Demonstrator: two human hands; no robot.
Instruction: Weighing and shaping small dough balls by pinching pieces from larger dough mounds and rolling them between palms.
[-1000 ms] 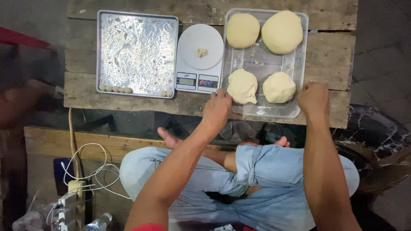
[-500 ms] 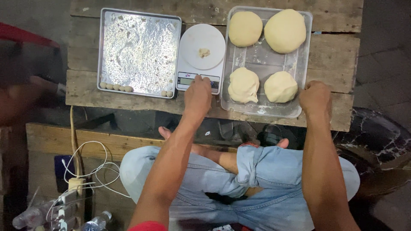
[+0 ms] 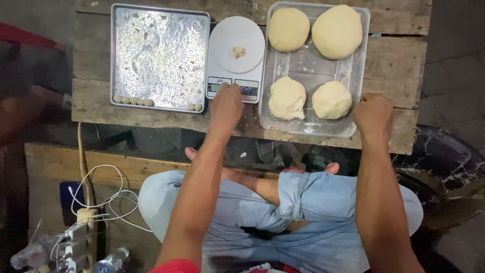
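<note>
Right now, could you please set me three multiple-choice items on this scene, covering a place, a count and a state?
1. Where is the left hand?
A. at the front of the white scale
B. inside the metal tray
C. on a dough ball

2. How many large dough balls lie in the clear tray?
A. two
B. four
C. six

3. How is the right hand?
A. flat, palm up
B. closed in a fist
C. holding a bottle

Answers: 1 A, fingers reach the scale's front panel; 2 B, two in back, two in front; 3 B, fingers curled beside the clear tray.
</note>
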